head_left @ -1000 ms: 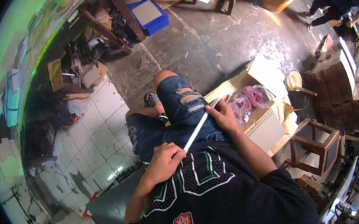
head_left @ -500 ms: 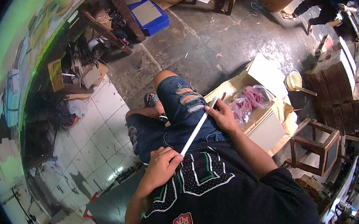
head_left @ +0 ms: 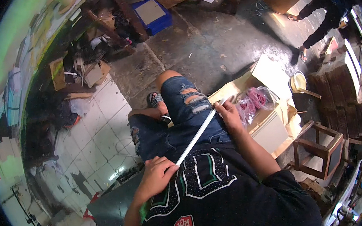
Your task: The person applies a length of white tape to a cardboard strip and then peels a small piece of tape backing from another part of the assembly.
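A long, thin white strip (head_left: 197, 137) stretches slantwise across my lap, in front of my dark shirt. Its near end lies at the thumb of my left hand (head_left: 157, 176), whose fingers are curled over with the thumb pressed along them. Toward the far end, my right hand (head_left: 229, 113) pinches the strip between thumb and fingers, and a short bit sticks out beyond the grip. Close to my right hand, clear plastic bags (head_left: 252, 102) with pinkish-red contents rest on brown paper and board.
Grey-brown board sheets (head_left: 266, 134) lie right of my lap. Beyond are a pale bucket (head_left: 298, 81) with a stick, a wooden stool frame (head_left: 319, 148) and tall brown stacks (head_left: 340, 93). A blue stack (head_left: 153, 16) stands ahead. At the far right a person (head_left: 326, 16) is walking.
My left hand has shifted slightly left and nearer to me, with the strip's near end. My right hand has moved a little right. The person at the far right has taken a stride.
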Tool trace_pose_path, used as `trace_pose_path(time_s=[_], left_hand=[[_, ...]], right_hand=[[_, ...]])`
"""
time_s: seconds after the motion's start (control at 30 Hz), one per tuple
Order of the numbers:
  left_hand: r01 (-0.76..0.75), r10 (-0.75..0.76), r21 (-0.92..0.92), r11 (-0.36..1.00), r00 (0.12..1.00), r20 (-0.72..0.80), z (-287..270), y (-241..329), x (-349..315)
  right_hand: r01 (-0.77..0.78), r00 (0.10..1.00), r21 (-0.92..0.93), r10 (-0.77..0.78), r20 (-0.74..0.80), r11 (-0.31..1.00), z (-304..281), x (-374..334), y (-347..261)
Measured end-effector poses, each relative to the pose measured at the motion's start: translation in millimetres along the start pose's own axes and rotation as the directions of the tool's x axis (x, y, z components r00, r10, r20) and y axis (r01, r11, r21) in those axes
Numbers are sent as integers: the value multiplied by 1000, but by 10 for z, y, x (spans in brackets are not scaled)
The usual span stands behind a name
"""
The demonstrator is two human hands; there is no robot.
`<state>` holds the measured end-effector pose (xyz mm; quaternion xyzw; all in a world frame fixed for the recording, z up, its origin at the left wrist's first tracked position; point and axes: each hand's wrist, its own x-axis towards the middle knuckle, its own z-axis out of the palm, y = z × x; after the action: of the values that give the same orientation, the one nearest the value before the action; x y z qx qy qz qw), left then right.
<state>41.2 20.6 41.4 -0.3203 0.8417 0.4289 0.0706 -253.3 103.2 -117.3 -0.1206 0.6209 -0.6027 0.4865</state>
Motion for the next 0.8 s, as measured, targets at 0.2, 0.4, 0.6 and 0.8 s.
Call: trace_pose_path(time_s=[0.2,0.4,0.6,0.8], left_hand=[[-9,9,8,1000,1000,-2,3,-21,-90],[-14,14,45,999,1000,4,-15,-61,-185],[-19,19,75,997,1000,0,-11,-79,-231],[-25,25,76,997,1000,0,-30,-70,-268]], right_hand=[[9,1000,-14,-9,4,1000,30,17,-19],[23,999,-34,-22,30,999,36,41,26],[56,998,-111,-53,30,992,29,43,25],[56,998,-180,-53,26,982,51,40,-11]])
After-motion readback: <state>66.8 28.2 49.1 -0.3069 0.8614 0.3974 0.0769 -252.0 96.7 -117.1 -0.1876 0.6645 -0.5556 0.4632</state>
